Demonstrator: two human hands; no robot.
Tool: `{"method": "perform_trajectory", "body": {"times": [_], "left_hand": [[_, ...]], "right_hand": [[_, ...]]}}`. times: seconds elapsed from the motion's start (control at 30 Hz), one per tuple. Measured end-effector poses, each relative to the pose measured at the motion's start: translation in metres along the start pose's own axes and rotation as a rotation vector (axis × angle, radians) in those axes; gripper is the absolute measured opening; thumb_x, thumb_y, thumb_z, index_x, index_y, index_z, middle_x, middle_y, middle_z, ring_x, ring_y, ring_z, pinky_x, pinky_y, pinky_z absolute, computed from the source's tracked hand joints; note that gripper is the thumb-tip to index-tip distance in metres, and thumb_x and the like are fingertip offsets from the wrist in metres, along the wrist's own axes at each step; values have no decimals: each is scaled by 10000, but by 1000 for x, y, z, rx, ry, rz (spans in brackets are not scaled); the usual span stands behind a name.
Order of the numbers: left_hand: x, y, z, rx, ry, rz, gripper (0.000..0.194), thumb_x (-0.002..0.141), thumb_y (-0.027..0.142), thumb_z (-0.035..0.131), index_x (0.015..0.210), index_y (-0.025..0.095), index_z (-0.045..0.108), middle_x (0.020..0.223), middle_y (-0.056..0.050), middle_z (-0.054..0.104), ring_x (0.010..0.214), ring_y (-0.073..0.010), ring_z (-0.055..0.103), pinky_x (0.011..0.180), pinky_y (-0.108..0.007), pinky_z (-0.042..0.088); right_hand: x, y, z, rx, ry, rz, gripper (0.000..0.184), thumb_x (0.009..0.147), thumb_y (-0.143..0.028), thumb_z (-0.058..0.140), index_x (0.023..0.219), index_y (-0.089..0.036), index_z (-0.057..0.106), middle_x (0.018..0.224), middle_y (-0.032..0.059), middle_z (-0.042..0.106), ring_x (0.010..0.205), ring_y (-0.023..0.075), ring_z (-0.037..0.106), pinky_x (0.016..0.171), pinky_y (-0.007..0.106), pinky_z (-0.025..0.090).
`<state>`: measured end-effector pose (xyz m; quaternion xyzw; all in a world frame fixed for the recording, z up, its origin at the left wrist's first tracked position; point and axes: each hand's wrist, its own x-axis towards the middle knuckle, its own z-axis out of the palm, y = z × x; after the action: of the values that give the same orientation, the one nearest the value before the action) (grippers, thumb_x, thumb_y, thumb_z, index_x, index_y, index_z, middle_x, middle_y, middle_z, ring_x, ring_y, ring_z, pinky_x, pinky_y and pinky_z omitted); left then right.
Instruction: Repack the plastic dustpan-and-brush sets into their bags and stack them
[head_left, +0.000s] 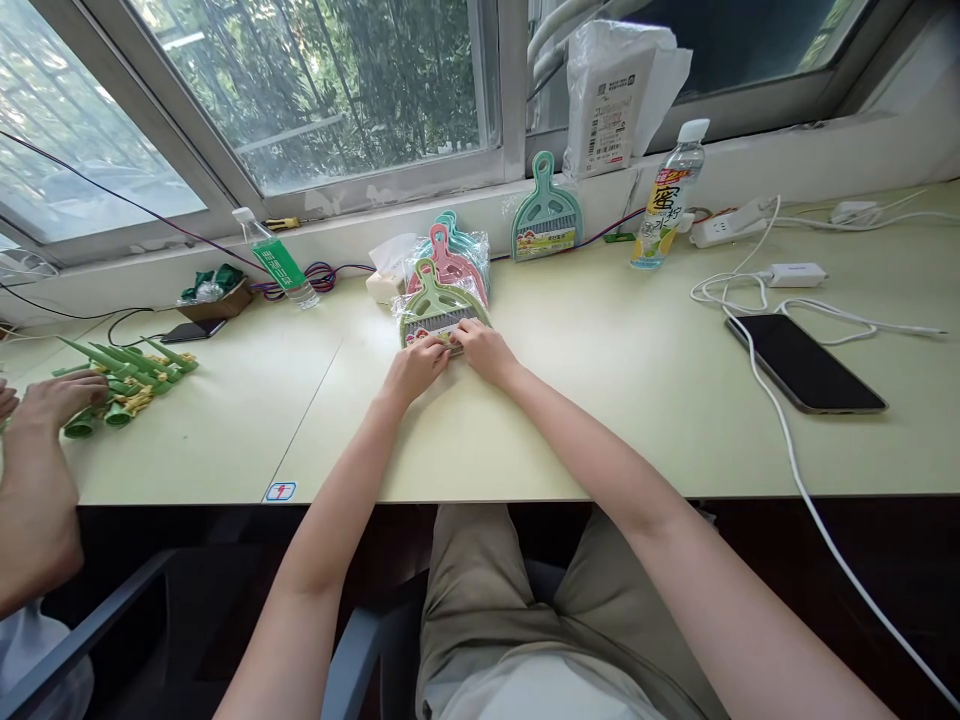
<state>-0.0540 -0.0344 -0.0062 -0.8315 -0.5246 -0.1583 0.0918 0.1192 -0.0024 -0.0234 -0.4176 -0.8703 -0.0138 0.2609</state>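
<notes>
A green mini dustpan and brush set (433,290) in clear wrap lies in front of me, its handle pointing away toward the window. My left hand (418,366) has its fingers curled on the near left edge of this set. Close beside it, my right hand (484,350) grips the near right edge. The fingertips almost meet, and what lies under them is partly hidden. Behind the green set, a pink set (450,255) and a teal set (474,242) are stacked, also wrapped. Another green-teal dustpan set (547,220) leans upright against the wall.
To the right stand a drink bottle (667,200) and a phone (806,362) with white cables (787,430). At left are a green-labelled bottle (277,262) and a small box (217,298). A co-worker's hand (64,395) rests by green pointed pieces (139,372).
</notes>
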Motion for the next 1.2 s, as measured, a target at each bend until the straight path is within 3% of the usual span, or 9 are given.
{"method": "perform_trajectory", "body": {"times": [0.13, 0.27, 0.43, 0.57, 0.7, 0.83, 0.93, 1.03, 1.2], "left_hand": [[2, 4, -5, 8, -36, -44, 403, 902, 263, 631, 1300, 224, 581, 1203, -102, 666, 1079, -236, 662, 848, -308, 547], [3, 8, -6, 37, -89, -83, 352, 894, 125, 570, 1237, 198, 589, 1287, -115, 599, 1162, -252, 619, 878, -330, 557], [1, 1, -2, 9, -78, -120, 453, 884, 79, 509, 1319, 204, 506, 1438, -142, 466, 1298, -270, 521, 943, -380, 556], [1, -13, 6, -42, -44, -99, 483, 871, 100, 540, 1338, 207, 478, 1472, -152, 410, 1389, -295, 412, 1072, -465, 481], [2, -24, 14, -83, 4, -68, 498, 862, 89, 538, 1342, 203, 473, 1483, -169, 382, 1404, -295, 403, 1163, -506, 377], [0, -25, 15, -82, 27, -67, 544, 866, 100, 556, 1386, 201, 431, 1535, -195, 303, 1396, -316, 417, 1103, -511, 444], [-1, -22, 12, -40, 24, -59, 561, 868, 96, 559, 1399, 218, 426, 1572, -182, 262, 1398, -330, 413, 1031, -506, 509], [-2, -16, 7, 11, 20, -30, 523, 865, 103, 572, 1365, 228, 484, 1592, -157, 251, 1409, -342, 401, 998, -499, 536], [-2, -7, -2, 60, 53, 59, 430, 870, 133, 587, 1293, 208, 579, 1585, -144, 296, 1430, -330, 384, 1071, -495, 483]], "right_hand": [[1, 2, 2, 26, 14, 40, 319, 940, -23, 400, 1114, -106, 653, 1130, 135, 619, 1109, 238, 535, 953, 322, 473], [2, 5, 1, 44, 36, 113, 349, 926, 2, 370, 1099, -116, 649, 1141, 143, 611, 1126, 247, 530, 909, 329, 497], [2, 11, -6, 100, 33, 221, 367, 924, 12, 348, 1082, -133, 646, 1147, 141, 606, 1150, 243, 533, 867, 321, 509], [2, 12, -5, 91, 32, 212, 368, 922, 12, 346, 1089, -136, 639, 1159, 143, 606, 1158, 244, 531, 879, 328, 511], [1, 12, -2, 82, 41, 171, 354, 915, 13, 365, 1092, -149, 625, 1155, 142, 610, 1163, 248, 533, 846, 323, 512], [-1, 13, -3, 167, 120, 124, 299, 935, -27, 400, 1096, -183, 598, 1132, 103, 627, 1035, 218, 597, 785, 303, 492], [-2, 15, -4, 242, 213, 129, 209, 917, -59, 468, 974, -206, 606, 1046, 60, 646, 936, 199, 619, 731, 284, 458], [-1, 19, -4, 290, 299, 191, 176, 885, -75, 513, 840, -221, 600, 968, 35, 660, 929, 199, 622, 687, 272, 422], [0, 26, -6, 366, 382, 300, 164, 847, -78, 542, 777, -219, 587, 940, 12, 679, 849, 169, 631, 686, 267, 413]]}}
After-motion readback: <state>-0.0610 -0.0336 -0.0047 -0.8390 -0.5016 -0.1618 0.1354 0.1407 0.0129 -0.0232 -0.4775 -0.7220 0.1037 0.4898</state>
